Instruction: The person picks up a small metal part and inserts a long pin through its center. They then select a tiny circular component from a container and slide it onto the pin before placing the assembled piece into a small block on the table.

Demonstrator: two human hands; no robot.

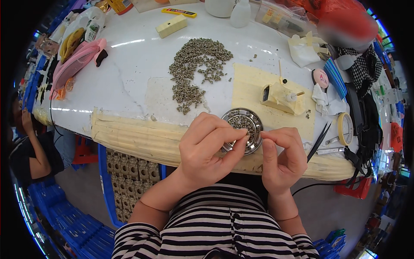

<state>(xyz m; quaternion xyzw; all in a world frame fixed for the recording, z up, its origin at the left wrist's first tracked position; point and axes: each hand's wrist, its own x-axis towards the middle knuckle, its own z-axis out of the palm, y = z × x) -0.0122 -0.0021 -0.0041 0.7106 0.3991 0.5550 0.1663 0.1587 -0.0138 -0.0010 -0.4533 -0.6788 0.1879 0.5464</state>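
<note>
— White counter [125, 77], near edge padded in cream wrapping [138, 131], crowded workroom beyond it. Your hands meet over that edge. How far along would you put the work?

— Partway, in my judgement. A quantity of small metal parts [236, 120] lies in the round metal dish [259, 122], directly under and just beyond your fingertips. A larger heap [183, 71] lies loose on the counter beyond your left hand. If the heap is the stock, most appears untouched. I cannot certify which pieces are finished; they are too small to compare.

— And the state of the hands?

— Your left hand [207, 146] has thumb and forefinger pressed together above the dish; whatever sits between them is too small to identify. Your right hand [285, 157] is beside it, fingers curled, thumb raised near the forefinger. I cannot tell whether that one grips anything.

— Surroundings and obstructions?

— Your left fingers cover part of the dish. A cream-coloured block [280, 101] with projecting sticks stands beyond your right hand, in the path of any reach that way. To the right of that hand, note black tweezers [314, 149] and, farther over, a tape roll [345, 128]. Below your left forearm, a blue crate [105, 172] holds rows of larger metal pieces [133, 172]. Another person [41, 151] is well off to your left.
</note>
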